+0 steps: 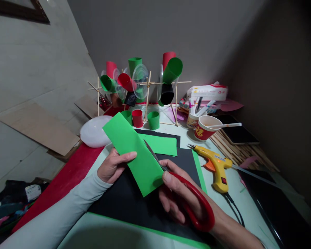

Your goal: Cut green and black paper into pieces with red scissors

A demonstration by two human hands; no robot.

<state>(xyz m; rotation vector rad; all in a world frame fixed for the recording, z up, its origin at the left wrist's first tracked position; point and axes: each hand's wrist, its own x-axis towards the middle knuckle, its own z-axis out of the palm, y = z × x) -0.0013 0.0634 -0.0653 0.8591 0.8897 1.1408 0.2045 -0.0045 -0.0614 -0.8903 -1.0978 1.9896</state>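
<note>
A strip of green paper [131, 145] is pinched between the thumb and fingers of my left hand [116, 165], tilted above the table. My right hand [180, 190] grips red-handled scissors [206, 216], their blades lying along the right edge of the paper; part of the blades is hidden by it. Underneath is a large black sheet [119, 204] on top of a green sheet [155, 231]. Just behind the raised paper lies a cut green rectangle [163, 147] on smaller black paper [178, 140].
A yellow glue gun [217, 166] with its cord lies at right, near a red paper cup [208, 128] and wooden sticks [230, 148]. A stick frame [147, 93] with paper tubes stands behind. Small cups [153, 120] and a white balloon-like object [94, 131] are nearby.
</note>
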